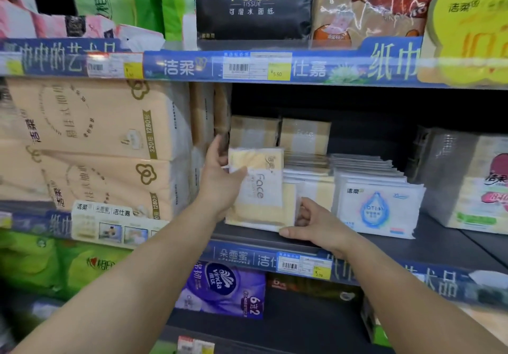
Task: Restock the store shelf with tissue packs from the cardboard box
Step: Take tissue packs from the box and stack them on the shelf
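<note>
- Tissue pack (pixel 258 186): upright at middle shelf (pixel 439 246) front, left of flat stacks (pixel 368 172).
- Left hand (pixel 220 186) clasping its left edge; right hand (pixel 316 224) pinching lower right corner.
- Mid-restock, likely: gaps behind, cardboard box unseen.

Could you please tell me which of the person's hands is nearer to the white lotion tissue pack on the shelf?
Right. The right hand sits just left of the lotion pack; the left hand is farther left, on the yellow Face pack.

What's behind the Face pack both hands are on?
Behind the Face pack, deeper on the shelf, two striped yellow packs stand upright. The pack and the left hand cover their lower parts; the right hand pinches its bottom corner.
</note>
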A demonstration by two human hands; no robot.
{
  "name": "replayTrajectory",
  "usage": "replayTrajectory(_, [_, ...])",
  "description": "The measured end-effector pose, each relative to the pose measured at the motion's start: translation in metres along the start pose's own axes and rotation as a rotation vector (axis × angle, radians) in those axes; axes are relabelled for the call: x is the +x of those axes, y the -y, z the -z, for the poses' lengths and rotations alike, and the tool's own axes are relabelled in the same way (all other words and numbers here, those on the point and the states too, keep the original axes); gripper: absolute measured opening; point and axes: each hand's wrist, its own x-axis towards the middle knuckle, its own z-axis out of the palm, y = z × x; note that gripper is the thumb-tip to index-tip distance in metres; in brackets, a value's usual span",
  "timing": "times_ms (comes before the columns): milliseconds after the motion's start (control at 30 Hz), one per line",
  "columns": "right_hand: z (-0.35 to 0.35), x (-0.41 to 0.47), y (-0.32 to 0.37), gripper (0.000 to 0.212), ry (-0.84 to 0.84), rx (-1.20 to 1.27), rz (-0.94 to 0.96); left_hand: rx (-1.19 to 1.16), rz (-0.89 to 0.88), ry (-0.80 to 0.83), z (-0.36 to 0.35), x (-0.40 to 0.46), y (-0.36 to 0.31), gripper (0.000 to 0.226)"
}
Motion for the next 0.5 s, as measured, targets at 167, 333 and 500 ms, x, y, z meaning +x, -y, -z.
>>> replayTrajectory(167, [-0.002, 0.0, 0.0, 0.049, -0.027, -0.035, 0.014, -0.105, 0.182, 0.067, -0.006, -0.019, 0.027, 0.049])
replayTrajectory(333, [-0.003, 0.001, -0.001, 0.034, -0.096, -0.051, 0.052, 0.255, 0.026, 0.096, 0.015, -0.01, 0.014, 0.036])
replayTrajectory(500, [-0.006, -0.001, -0.003, 0.033, -0.153, -0.044, 0.085, 0.43, 0.062, 0.111, 0.039, -0.01, 0.015, 0.04])
